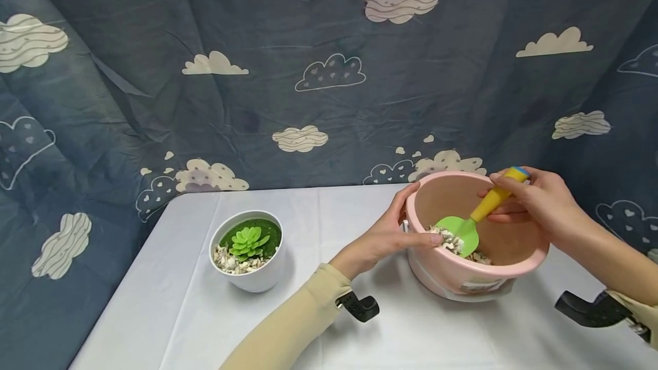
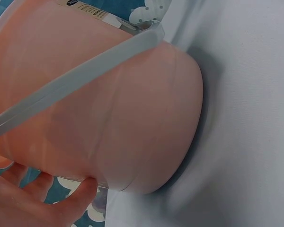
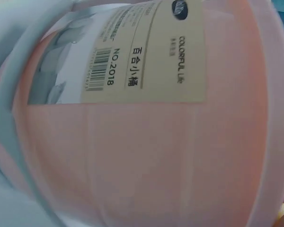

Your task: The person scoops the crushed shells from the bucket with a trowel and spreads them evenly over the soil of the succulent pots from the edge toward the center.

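My left hand [image 1: 382, 238] holds the pink bucket [image 1: 442, 276] at its left side, the thumb lying along the front rim and the fingers spread against the outer wall. In the left wrist view, the fingers [image 2: 83, 194] rest on the bucket's side. Over the bucket's right rim, my right hand [image 1: 540, 198] pinches the yellow handle of a toy shovel [image 1: 490, 204]. The shovel's green blade tilts down inside the bucket, among pale stone chips [image 1: 447, 238]. In the right wrist view, the bucket's label [image 3: 146, 52] fills much of the picture and the hand is mostly hidden.
To the left, a white pot [image 1: 275, 270] holds a green artificial succulent [image 1: 248, 242], with stone chips over the front part of a green base. A grey bucket handle [image 2: 80, 78] hangs against the outer wall. Dark cloud-print fabric [image 1: 329, 113] stands behind the white-covered table [image 1: 195, 301].
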A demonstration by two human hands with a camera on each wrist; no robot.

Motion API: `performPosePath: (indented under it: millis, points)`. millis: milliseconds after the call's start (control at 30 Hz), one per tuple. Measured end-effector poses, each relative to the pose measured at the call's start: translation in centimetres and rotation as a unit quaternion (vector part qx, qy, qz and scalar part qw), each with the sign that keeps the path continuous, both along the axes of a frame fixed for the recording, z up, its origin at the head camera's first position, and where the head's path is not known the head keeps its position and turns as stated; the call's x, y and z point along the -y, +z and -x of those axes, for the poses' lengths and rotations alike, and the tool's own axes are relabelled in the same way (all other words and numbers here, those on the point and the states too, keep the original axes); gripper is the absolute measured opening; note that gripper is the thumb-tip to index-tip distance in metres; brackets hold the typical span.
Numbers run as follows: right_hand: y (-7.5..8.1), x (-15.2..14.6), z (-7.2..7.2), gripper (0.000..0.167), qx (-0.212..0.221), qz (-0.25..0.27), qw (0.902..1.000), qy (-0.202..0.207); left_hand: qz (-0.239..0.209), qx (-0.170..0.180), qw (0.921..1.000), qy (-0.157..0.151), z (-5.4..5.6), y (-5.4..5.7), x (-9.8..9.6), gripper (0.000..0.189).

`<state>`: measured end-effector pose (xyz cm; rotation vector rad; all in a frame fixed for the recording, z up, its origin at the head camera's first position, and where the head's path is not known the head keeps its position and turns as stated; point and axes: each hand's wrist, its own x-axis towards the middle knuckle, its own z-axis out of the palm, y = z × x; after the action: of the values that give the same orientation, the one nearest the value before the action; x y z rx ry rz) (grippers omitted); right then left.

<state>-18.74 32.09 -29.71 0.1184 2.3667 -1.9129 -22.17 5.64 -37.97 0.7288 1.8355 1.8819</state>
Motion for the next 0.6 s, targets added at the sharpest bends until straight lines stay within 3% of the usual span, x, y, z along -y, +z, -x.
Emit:
performPosePath:
  millis: [167,300,433,600]
  points:
    - [0.0,-0.9,-0.9,0.033,-0.003,0.083,0.9965,-0.008,-0.006,0.002,1.0,0.0,0.0,0.1,0.1,0.092]
    - [-0.2,-1.5,-1.2,0.033,-0.015,0.12,0.9926,-0.001,-0.013,0.001,0.9999,0.011,-0.1,0.0,0.1,0.092]
    - [-0.5,-1.9,-1.5,0.037,-0.021,0.118,0.9927,-0.004,-0.015,0.001,0.9997,0.018,-0.1,0.0,0.1,0.092]
    - [-1.0,-2.5,-2.4,0.034,-0.042,0.122,0.9907,-0.043,-0.012,-0.002,0.9998,0.013,-0.1,0.0,0.0,0.092]
